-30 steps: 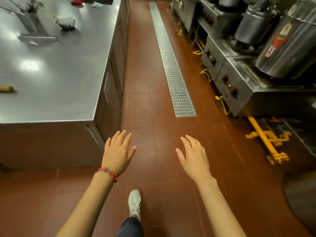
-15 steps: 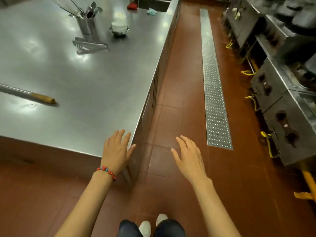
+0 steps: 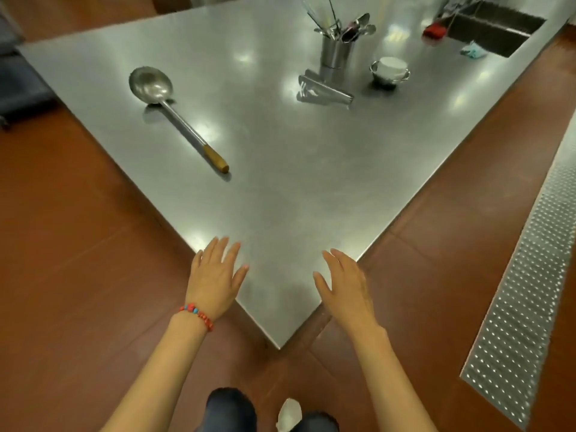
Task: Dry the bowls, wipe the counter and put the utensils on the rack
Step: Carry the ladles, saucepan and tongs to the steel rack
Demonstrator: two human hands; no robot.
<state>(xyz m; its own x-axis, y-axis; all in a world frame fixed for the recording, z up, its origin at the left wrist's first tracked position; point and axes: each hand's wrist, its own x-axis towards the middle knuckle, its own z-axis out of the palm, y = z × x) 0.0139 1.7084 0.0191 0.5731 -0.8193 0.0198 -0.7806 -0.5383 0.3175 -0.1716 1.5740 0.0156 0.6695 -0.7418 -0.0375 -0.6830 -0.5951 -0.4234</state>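
Observation:
A steel counter [image 3: 311,182] points its near corner at me. My left hand [image 3: 215,275], with a red bead bracelet, and my right hand [image 3: 346,285] hover over that corner, fingers spread, holding nothing. A big steel ladle [image 3: 170,109] with a wooden handle end lies at the left of the counter. Farther back stand a steel holder [image 3: 336,53] full of utensils, metal tongs [image 3: 324,90] lying flat, and a white bowl stacked in a steel bowl [image 3: 389,71]. A red cloth [image 3: 433,31] and a teal cloth [image 3: 473,51] lie beside the sink [image 3: 495,26].
Red tiled floor [image 3: 78,244] surrounds the counter. A perforated metal drain grate [image 3: 530,291] runs along the floor on the right. My legs and a white shoe [image 3: 288,416] show at the bottom edge.
My view has swung left onto the counter and closer to its corner. Both hands now hover over the corner instead of the floor; they stay empty and spread.

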